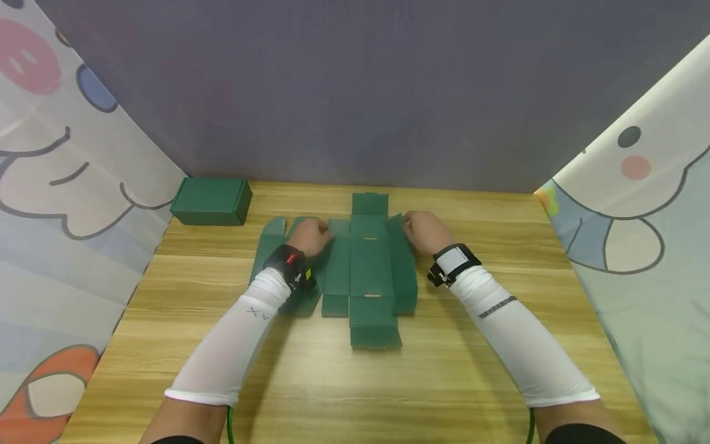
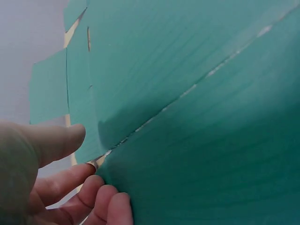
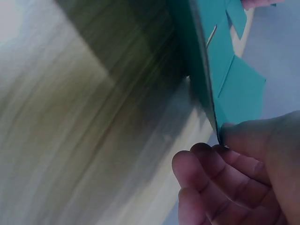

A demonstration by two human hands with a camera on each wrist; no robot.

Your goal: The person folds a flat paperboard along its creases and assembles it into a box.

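A green unfolded cardboard box (image 1: 371, 265) lies on the wooden table, its panels spread out around fold lines. At the top of its left part is my left hand (image 1: 312, 236). In the left wrist view, the fingers (image 2: 96, 183) of that hand touch the cardboard (image 2: 187, 154) near the end of a crease, while the thumb stands apart from them. My right hand (image 1: 427, 231) pinches the upper end of the raised right side flap (image 1: 403, 265) between thumb and index finger. In the right wrist view this flap (image 3: 206, 61) stands up off the table, seen nearly edge-on.
A closed green box (image 1: 212, 200) sits at the table's back left corner. Behind the wooden table (image 1: 471, 382) rises a grey wall (image 1: 355, 92). Printed cartoon sheets (image 1: 654, 179) border the left and right sides.
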